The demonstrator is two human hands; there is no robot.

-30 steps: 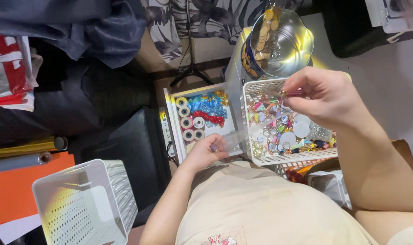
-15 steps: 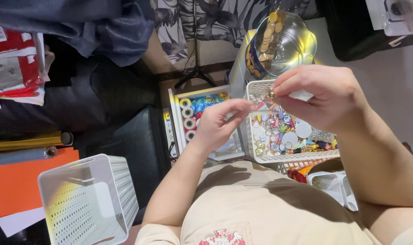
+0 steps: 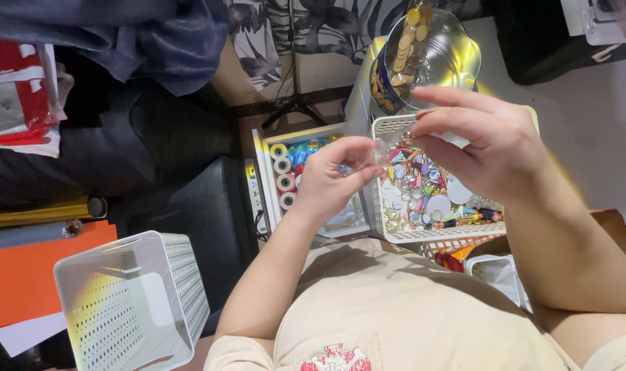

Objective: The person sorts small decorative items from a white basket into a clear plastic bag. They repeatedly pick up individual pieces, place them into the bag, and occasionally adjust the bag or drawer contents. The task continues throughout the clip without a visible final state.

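A small clear piece is pinched between the left hand and right hand, above the white basket of beads; assembly seems underway — steady, fine fingertip alignment is called for next.

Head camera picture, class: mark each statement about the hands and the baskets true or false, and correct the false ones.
1. Both hands are raised above the white basket of colourful trinkets. True.
2. The left hand holds a pair of scissors. False: its fingers pinch a small clear piece.
3. The round metal bowl holds gold coins. True.
4. The white basket at lower left is full of beads. False: nothing shows inside it.
5. The right hand rests flat on the orange sheet. False: it is held up near the left hand.
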